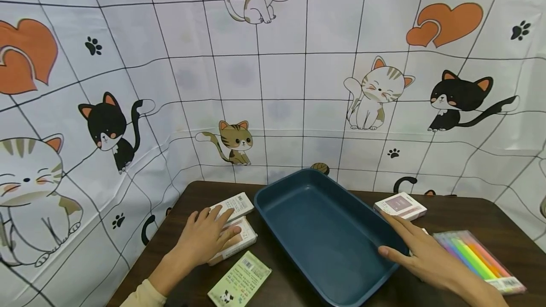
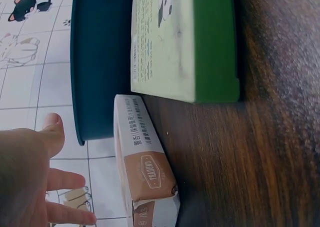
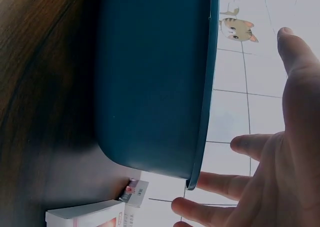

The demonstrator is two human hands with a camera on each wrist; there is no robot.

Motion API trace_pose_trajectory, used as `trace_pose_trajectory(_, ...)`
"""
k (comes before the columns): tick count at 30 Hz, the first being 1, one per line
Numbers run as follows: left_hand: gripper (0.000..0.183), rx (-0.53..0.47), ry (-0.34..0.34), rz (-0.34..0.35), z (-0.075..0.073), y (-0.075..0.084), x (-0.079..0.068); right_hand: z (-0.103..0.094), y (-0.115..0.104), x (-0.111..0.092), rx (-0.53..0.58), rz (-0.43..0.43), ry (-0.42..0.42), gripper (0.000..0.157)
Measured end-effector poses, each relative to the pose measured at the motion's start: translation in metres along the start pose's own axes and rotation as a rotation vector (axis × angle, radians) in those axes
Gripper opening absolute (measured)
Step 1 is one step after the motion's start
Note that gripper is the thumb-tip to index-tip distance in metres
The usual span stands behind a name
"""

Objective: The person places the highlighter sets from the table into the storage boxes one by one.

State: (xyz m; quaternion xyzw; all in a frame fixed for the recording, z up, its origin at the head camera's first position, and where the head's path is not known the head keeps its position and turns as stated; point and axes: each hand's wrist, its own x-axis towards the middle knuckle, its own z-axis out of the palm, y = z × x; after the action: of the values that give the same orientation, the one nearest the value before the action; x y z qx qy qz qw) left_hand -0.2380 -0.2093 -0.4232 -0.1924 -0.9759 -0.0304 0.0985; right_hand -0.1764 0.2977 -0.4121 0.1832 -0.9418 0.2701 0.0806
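A dark blue rectangular tray (image 1: 324,236) stands at an angle in the middle of the table, its inside bare. My left hand (image 1: 204,233) hovers, fingers spread, over two white boxes left of the tray. The nearer one (image 1: 244,233) has a brown printed end, which shows in the left wrist view (image 2: 150,174); the farther box (image 1: 240,204) is partly behind my fingers. Closer to me lies a green box (image 1: 240,279) with a panda picture. My right hand (image 1: 420,252) is at the tray's right rim, fingers straight and apart in the right wrist view.
A white and pink box (image 1: 401,206) lies beyond my right hand. To its right is a clear pack of bright coloured pens (image 1: 482,260). Behind the dark wooden table (image 1: 460,214) hangs a white sheet (image 1: 281,84) printed with cats.
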Motion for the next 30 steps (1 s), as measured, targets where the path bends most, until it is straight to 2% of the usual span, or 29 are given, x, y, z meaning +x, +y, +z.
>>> trace_pose_trajectory(11,0.058,0.049,-0.035,-0.006,0.004,-0.004,-0.005,-0.001,0.004,-0.004,0.024,-0.03,0.015,0.08)
trace_pose_trajectory(18,0.056,0.027,-0.073,-0.006,0.007,-0.007,-0.011,0.0,0.004,-0.006,0.044,0.005,-0.047,0.082)
trace_pose_trajectory(30,0.056,0.028,-0.059,-0.008,0.006,-0.01,-0.011,0.003,0.011,-0.007,0.089,0.01,-0.047,0.08)
